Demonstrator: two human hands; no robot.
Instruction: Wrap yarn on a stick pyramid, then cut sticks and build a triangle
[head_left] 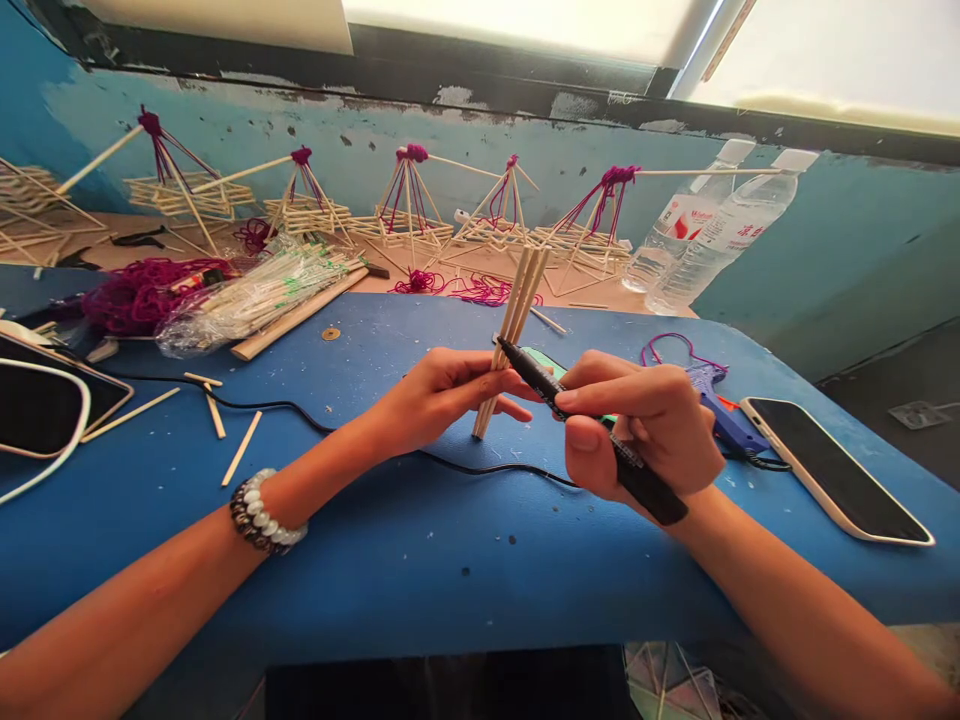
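A small bundle of pale wooden sticks [523, 290] stands nearly upright, leaning a little right, over the blue table. My left hand [442, 395] is closed around its lower part, thumb and fingers pinching the sticks. In my right hand [645, 420] is a black marker pen [536, 380], gripped between thumb and fingers. The marker's tip touches or almost touches the sticks just above my left fingers; I cannot tell which. Partly hidden behind my right hand is a greenish object lying on the table.
Stick structures tied with purple yarn [619, 178] line the back wall. At left are a plastic bag of sticks [262, 295], loose sticks [241, 448] and a black cable [300, 410]. Two water bottles [739, 235], a purple glue gun [724, 410] and a phone [836, 470] are at right.
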